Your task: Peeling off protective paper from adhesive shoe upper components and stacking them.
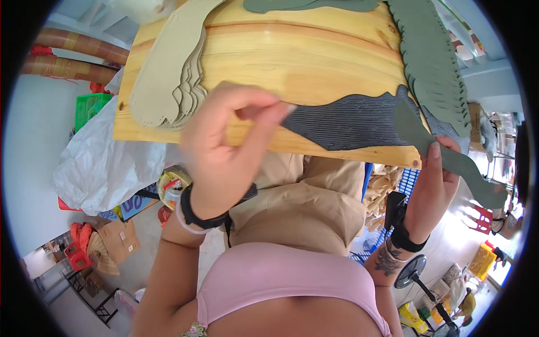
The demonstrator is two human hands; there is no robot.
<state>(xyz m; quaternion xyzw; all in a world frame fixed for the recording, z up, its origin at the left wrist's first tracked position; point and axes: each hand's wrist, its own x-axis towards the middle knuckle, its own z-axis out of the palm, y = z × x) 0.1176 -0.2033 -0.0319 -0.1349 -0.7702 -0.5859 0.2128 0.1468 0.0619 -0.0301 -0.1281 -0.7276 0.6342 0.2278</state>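
My left hand (pixel 230 137) is closed in a pinch, its fingertips at the pointed left end of a black, finely ribbed layer (pixel 348 123) lying along the table's near edge. Something small and pale shows at those fingertips, too small to name. In my right hand (pixel 435 174) is a flat, wavy-edged green cut piece (pixel 463 163), gripped between thumb and fingers. Its upper end overlaps the right part of the black layer. Up the right side of the table runs a fanned stack of similar green pieces (pixel 429 62).
Stacked beige cut pieces (pixel 163 73) lie at the left of the wooden table (pixel 303 67). Another green piece (pixel 309 4) lies at its far edge. Below the right corner stands a blue basket (pixel 409 182) with beige scraps. A white plastic bag (pixel 106 174) hangs at left; a fan (pixel 411 272) stands lower right.
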